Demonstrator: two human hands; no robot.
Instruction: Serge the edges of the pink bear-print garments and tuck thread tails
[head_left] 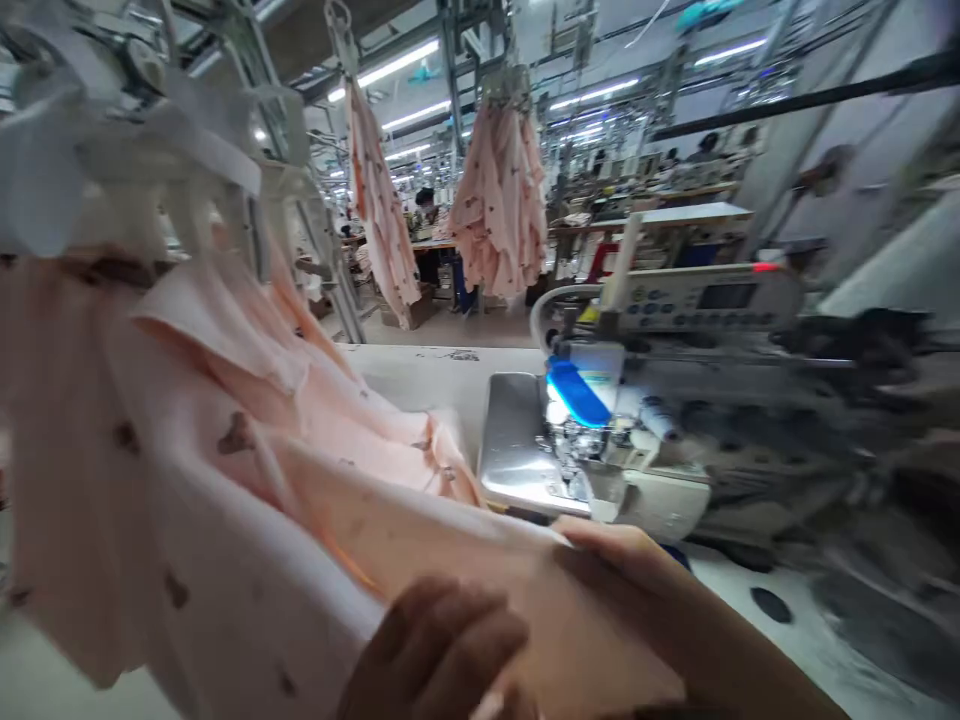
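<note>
Pale pink printed fabric (322, 470) hangs from white clip hangers at the left and stretches across toward me in folds. My right hand (611, 555) is closed on the fabric's far edge, just in front of the sewing machine's metal plate. Low in the view, my left hand (442, 650) lies over the near part of the same fabric with its fingers curled into it, a little blurred. The sewing machine (585, 440) stands beyond my right hand, its lamp lit beside a blue guard (577, 392).
White plastic clips (127, 190) crowd the upper left. More pink pieces (499, 195) hang from an overhead rail. A control panel (709, 298) with a small screen tops the machine. Other workstations and people fill the background.
</note>
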